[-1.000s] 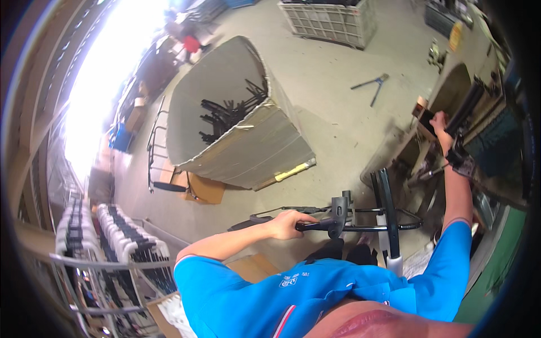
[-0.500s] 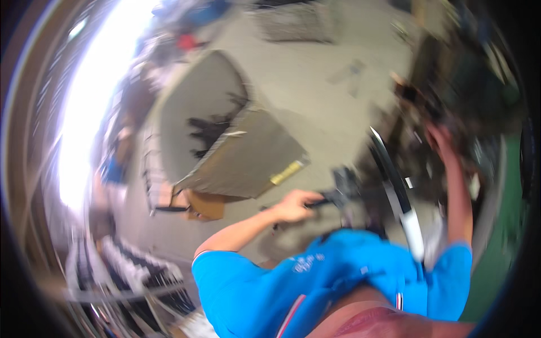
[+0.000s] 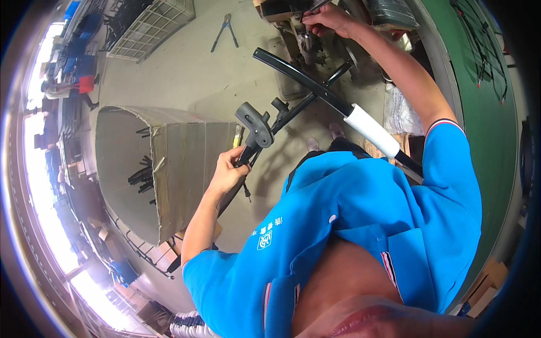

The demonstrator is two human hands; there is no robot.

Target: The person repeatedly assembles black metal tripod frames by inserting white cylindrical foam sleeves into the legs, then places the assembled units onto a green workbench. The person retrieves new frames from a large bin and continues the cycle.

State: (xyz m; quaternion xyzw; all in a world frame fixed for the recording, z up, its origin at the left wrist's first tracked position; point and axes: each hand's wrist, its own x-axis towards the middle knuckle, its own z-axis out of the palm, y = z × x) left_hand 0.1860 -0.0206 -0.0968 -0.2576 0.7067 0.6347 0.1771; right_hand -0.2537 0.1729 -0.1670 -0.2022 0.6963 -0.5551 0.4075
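Black tubular frame (image 3: 296,107) spans the middle, nearer than dark machinery (image 3: 301,28), far right of centre. A white sleeve (image 3: 372,130) covers its near right tube. The right hand (image 3: 328,21) is beside the machinery, its grip unclear. The left hand (image 3: 228,172) grasps the frame beside a grey fitting (image 3: 256,127).

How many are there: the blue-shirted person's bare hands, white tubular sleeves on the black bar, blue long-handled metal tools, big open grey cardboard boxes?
Bare left hand, bare right hand: 2
White tubular sleeve: 1
Blue long-handled metal tool: 1
Big open grey cardboard box: 1
Total: 5
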